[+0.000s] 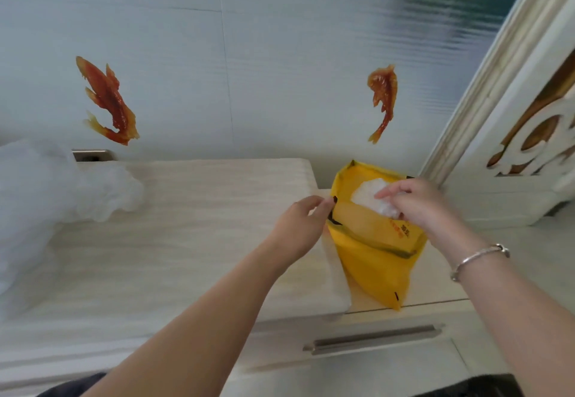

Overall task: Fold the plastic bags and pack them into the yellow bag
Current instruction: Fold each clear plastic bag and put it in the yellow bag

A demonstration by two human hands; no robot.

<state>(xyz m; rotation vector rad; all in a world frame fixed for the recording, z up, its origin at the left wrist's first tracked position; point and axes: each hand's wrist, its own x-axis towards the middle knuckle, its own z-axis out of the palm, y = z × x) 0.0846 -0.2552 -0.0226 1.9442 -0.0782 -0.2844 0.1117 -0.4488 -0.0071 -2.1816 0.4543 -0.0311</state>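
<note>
Nearest, a pale cabinet drawer with a long metal bar handle sits below the light wood-grain countertop. On the counter's right end, the soft yellow fabric bag with dark trim stands slumped, mouth open and tilted. The left hand pinches the bag's near-left rim, thumb and fingers closed on the trim. The right hand, silver bangle at the wrist, has its fingertips clamped on a crumpled white folded plastic bag half inside the mouth. Risks: the bundle may spring open and catch on the rim; if the left pinch slips the mouth likely collapses; the bag may tip off the counter edge. Farther left, a loose heap of translucent white plastic bags waits unfolded.
</note>
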